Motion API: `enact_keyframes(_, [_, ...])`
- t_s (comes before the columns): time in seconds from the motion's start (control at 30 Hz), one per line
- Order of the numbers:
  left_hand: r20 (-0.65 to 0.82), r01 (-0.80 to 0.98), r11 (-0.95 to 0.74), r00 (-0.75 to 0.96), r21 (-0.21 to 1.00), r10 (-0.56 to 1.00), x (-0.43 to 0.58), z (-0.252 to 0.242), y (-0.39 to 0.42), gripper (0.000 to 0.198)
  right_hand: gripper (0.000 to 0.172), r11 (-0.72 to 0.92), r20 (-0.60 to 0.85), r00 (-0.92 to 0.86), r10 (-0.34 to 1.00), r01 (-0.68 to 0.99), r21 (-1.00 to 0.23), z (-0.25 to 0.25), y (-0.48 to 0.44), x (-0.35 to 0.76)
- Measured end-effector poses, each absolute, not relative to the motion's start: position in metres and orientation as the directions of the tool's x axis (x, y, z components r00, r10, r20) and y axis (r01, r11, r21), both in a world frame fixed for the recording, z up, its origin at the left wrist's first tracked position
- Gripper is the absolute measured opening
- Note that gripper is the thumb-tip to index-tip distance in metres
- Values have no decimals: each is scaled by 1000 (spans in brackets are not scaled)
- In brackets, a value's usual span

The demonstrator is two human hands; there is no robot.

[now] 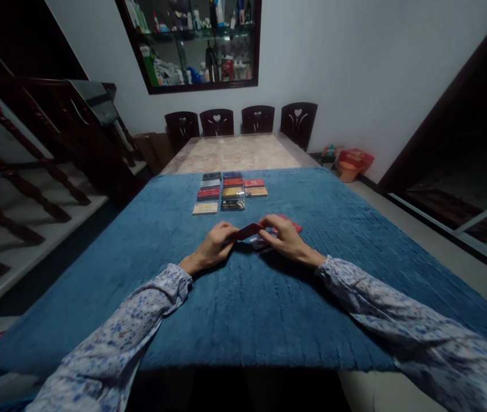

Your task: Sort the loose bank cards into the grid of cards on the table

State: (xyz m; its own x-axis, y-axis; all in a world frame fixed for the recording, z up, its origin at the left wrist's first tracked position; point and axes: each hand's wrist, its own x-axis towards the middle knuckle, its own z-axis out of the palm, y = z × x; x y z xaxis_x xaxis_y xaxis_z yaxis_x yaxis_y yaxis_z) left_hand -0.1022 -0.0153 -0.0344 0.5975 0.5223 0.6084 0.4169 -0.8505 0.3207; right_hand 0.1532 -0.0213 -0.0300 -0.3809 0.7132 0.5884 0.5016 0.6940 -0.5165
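A dark red card [247, 231] is held between my two hands, tilted a little above the blue cloth. My left hand [214, 245] pinches its left end, and my right hand [285, 237] grips its right end. Beneath and behind my right hand lie a white and dark card [260, 245] and a red card [293, 224], both partly hidden. Farther off, several cards lie in columns, among them a cream card [205, 208], a black card [233, 205], a gold card [233, 193] and an orange card [256, 191]. Their print is too small to read.
The blue cloth [174, 326] covers the near part of the table; the marbled far end [234, 150] is bare. Dark chairs [258, 118] stand behind it. A wooden railing [32, 149] runs on the left, and an orange bin [348, 170] stands on the floor at right.
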Motion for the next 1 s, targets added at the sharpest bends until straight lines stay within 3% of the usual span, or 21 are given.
enact_keyframes(0.17, [632, 432, -854, 584, 290, 509, -104, -35, -11, 21, 10, 733, 658, -376, 652, 534, -421, -23, -14, 146])
enact_keyframes(0.43, [686, 500, -815, 484, 291, 542, -108, -34, -10, 17, 23, 768, 684, -564, 462, 640, 9, -4, -2, 133])
enact_keyframes(0.57, [744, 522, -803, 406, 287, 531, -110, -32, -9, 18, 26, 763, 629, -658, 413, 627, 154, 4, 1, 126])
enact_keyframes(0.73, [775, 519, -810, 379, 274, 505, -109, -28, -13, 10, 26, 801, 593, -723, 355, 562, 205, 7, 2, 118])
enact_keyframes(1.0, [793, 518, -800, 329, 302, 512, -108, -29, -12, 8, 26, 797, 624, -671, 400, 591, 125, -4, 12, 104])
